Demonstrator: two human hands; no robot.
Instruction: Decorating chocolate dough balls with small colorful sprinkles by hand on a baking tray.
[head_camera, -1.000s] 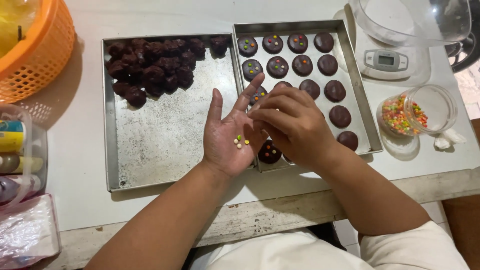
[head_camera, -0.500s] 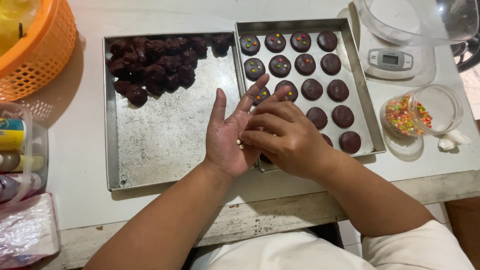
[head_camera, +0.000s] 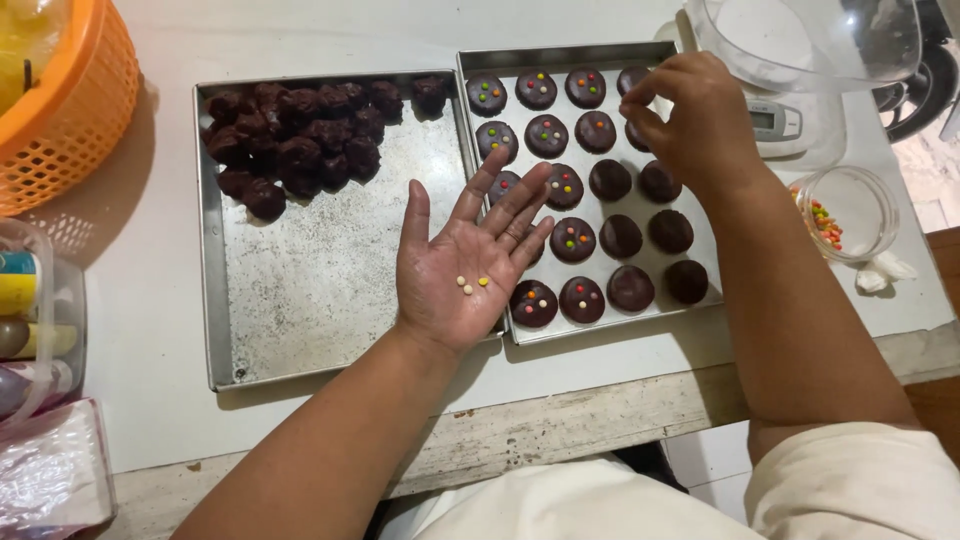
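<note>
Single head view, steeply down, close over trays (head_camera: 340, 300).

The cookies (head_camera: 590, 182) were dark brown, many dotted with red, yellow and green candies; the trays (head_camera: 310, 300) were silver, the basket (head_camera: 70, 130) orange.

Counting what sits on the table

I count two metal trays, one (head_camera: 300, 330) toward 9 o'clock and one (head_camera: 600, 322) toward 2 o'clock. The second tray carries twenty round chocolate cookies (head_camera: 572, 240) in five rows of four, some half hidden by hands. At least six of them, on its 3 o'clock side, are plain. The lumps of dark dough (head_camera: 300, 150) heaped at 11 o'clock are too clumped for me to count. Three small candies (head_camera: 467, 285) lie on the left hand (head_camera: 455, 285). With the right hand (head_camera: 690, 120) at 1 o'clock, that makes two hands. I also see one kitchen scale (head_camera: 775, 122), one clear bowl (head_camera: 810, 40), one sprinkle cup (head_camera: 845, 212) and one orange basket (head_camera: 70, 120).
</note>
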